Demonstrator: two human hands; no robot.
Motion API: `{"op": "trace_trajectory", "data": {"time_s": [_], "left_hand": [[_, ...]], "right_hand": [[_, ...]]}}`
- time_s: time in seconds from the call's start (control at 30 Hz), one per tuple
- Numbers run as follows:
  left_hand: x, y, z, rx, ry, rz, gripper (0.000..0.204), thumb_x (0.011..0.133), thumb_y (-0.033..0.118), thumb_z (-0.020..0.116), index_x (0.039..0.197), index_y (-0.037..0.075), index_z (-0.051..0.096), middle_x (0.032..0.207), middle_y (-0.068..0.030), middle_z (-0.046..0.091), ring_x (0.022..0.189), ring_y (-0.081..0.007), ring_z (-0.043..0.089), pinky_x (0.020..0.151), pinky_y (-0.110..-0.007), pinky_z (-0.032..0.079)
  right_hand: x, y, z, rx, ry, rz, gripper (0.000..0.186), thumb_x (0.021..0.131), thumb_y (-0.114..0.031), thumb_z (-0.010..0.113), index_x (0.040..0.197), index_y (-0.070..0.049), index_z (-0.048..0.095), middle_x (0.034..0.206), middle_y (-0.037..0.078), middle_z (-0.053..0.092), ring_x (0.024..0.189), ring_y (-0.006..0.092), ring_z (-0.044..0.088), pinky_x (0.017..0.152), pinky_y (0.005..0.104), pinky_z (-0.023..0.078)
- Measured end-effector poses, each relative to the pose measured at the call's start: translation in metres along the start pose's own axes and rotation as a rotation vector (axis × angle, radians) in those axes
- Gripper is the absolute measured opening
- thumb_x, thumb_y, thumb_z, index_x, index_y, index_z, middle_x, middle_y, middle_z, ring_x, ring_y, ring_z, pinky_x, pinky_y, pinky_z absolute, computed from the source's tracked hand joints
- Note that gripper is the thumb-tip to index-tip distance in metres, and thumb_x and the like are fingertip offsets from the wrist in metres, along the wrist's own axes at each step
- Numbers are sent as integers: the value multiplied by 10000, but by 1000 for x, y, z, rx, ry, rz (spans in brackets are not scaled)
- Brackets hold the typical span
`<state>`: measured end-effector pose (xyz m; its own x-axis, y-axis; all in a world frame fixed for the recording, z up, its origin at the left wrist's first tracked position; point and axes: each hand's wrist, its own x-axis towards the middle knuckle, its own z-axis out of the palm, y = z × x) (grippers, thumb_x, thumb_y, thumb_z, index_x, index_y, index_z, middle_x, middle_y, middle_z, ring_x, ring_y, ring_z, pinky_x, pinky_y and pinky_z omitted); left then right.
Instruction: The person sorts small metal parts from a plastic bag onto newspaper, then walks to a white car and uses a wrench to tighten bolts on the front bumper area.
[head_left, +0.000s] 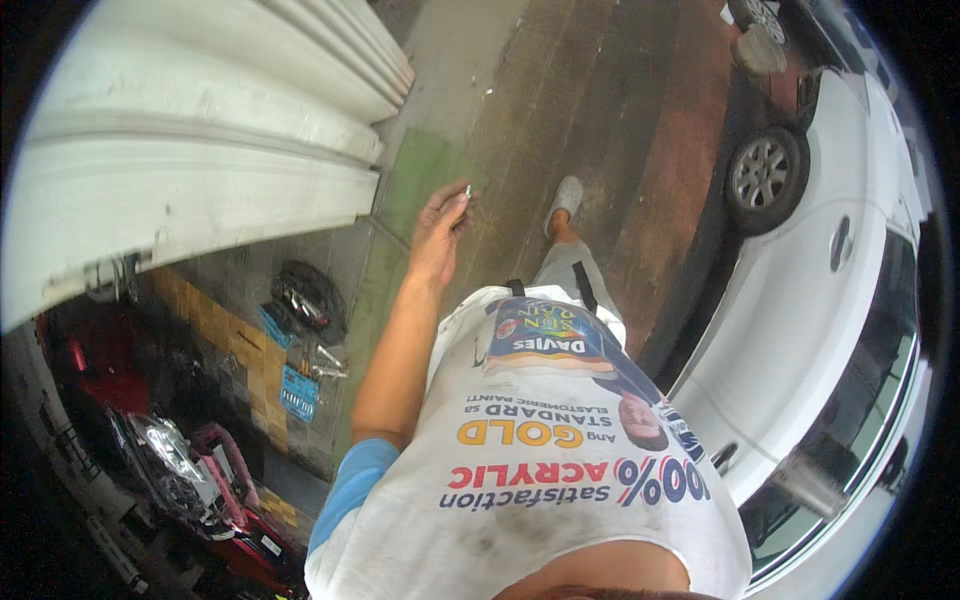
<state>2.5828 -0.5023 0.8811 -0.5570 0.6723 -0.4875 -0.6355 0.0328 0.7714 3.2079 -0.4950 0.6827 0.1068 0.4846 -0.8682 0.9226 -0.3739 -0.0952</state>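
Note:
My left hand [440,225] is raised ahead of my body, its thumb and fingers pinched together. Between the fingertips is a small, short white stick [468,190] that looks like a cigarette; its exact kind is too small to be sure of. The bare left forearm [395,350] comes out of a light blue sleeve, beside my printed white shirt [560,450]. My right hand does not show anywhere.
A white car [800,330] stands close on my right. Pale corrugated shutter panels [200,170] rise at the left. Below them are a red motorcycle [190,480], a blue tool case [299,392], metal tools [328,364] and a dark wheel-like part [308,298] on the floor.

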Motion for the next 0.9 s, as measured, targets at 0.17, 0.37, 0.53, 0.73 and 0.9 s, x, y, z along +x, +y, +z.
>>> {"op": "trace_trajectory", "data": {"time_s": [0.17,0.37,0.53,0.73,0.9], "left_hand": [[124,24,53,-177,199,16,328,971,237,684,1266,102,637,1105,-21,680,876,-71,547,846,-254,444],[238,102,122,-198,190,104,290,982,183,673,1247,75,623,1133,-33,674,899,-79,592,802,-232,484],[345,155,121,-233,252,119,294,977,188,684,1242,76,624,1148,-44,671,883,-69,581,813,-233,474],[491,221,103,-263,250,125,258,969,170,687,1217,114,639,1140,-47,686,853,-55,568,804,-235,452],[602,335,109,-242,270,180,207,973,178,676,1174,135,656,1110,-39,713,841,-47,563,811,-237,434]], "right_hand": [[142,-173,-174,-255,134,-211,335,892,-298,672,950,27,729,915,241,723,904,397,709,819,483,540],[213,-530,-399,-138,655,-754,295,912,-208,661,1057,43,716,955,244,729,942,395,717,836,435,544],[184,-803,-500,121,487,-919,254,931,-171,653,1020,60,710,916,200,742,906,310,731,797,380,533],[221,-926,-456,4,344,-769,281,904,-161,681,1076,60,708,1004,239,738,938,331,729,834,402,546],[283,-905,-411,-440,286,-627,214,869,-150,639,967,6,748,974,162,758,899,294,738,779,396,551]]}}
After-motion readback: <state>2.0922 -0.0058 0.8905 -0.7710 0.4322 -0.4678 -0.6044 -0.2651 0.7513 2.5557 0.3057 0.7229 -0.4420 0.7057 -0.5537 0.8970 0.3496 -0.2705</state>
